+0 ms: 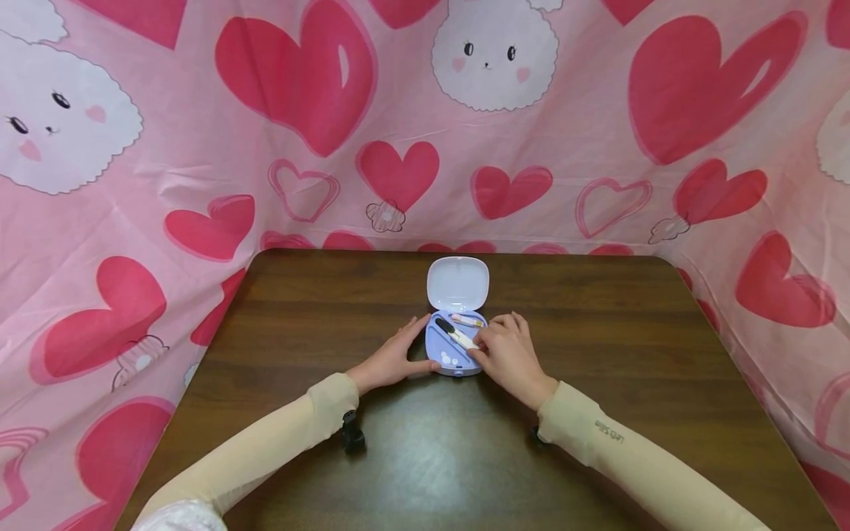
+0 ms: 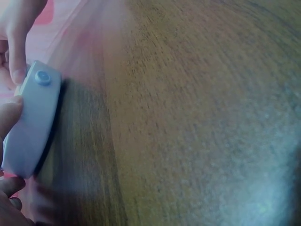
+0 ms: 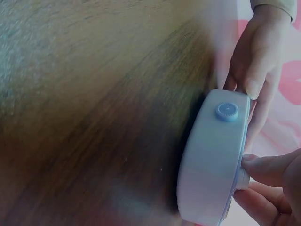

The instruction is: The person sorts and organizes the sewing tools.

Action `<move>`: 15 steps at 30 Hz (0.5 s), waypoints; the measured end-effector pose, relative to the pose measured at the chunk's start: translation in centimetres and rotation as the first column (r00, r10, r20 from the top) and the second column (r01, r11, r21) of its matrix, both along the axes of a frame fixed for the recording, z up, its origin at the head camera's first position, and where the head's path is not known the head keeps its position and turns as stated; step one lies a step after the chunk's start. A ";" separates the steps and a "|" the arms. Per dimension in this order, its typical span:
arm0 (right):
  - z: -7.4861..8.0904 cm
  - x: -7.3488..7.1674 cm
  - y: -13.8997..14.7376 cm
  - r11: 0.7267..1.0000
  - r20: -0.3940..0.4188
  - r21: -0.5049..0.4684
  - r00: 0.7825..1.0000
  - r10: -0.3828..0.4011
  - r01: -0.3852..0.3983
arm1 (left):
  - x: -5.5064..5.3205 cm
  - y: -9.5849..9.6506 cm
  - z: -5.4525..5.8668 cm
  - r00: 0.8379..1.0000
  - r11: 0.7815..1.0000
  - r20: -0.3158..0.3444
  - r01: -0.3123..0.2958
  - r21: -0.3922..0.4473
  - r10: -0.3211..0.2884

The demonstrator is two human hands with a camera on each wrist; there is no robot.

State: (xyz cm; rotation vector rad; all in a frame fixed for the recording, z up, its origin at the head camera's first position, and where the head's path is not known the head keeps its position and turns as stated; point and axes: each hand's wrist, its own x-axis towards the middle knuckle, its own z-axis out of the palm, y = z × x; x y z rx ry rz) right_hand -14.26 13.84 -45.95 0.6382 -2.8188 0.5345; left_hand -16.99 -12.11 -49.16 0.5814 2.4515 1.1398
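A small lavender case (image 1: 436,354) lies on the table with its white lid (image 1: 458,284) raised at the back. Inside rest a slim white tool with a black end (image 1: 444,324), a small pink-and-yellow piece (image 1: 468,320) and several white round pieces (image 1: 448,359). My left hand (image 1: 392,358) holds the case's left side, thumb at the front corner and fingers along the side. With thumb and fingertips my right hand (image 1: 514,360) pinches the tool's white end over the right rim. In the right wrist view, the case front (image 3: 209,155) shows a round blue button (image 3: 227,111).
The brown wooden table (image 1: 319,295) extends around the case. Pink cloth with hearts (image 1: 398,173) hangs behind the table and at both sides. A black strap piece (image 1: 353,434) sits at the left wrist.
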 end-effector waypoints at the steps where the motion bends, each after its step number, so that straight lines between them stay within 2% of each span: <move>1: 0.0 0.0 0.0 1.000 -0.004 0.004 1.000 0.000 0.000 | 0.0 0.0 0.0 1.000 1.000 0.000 0.001 0.000 -0.001; 6: -0.2 0.1 0.1 1.000 -0.020 0.025 1.000 0.002 -0.002 | 0.0 0.0 -0.1 1.000 1.000 0.001 -0.001 0.000 0.001; 15: -0.5 0.4 0.4 0.998 -0.117 0.049 0.992 0.039 -0.033 | 0.0 0.1 0.1 1.000 1.000 -0.010 0.005 -0.026 -0.005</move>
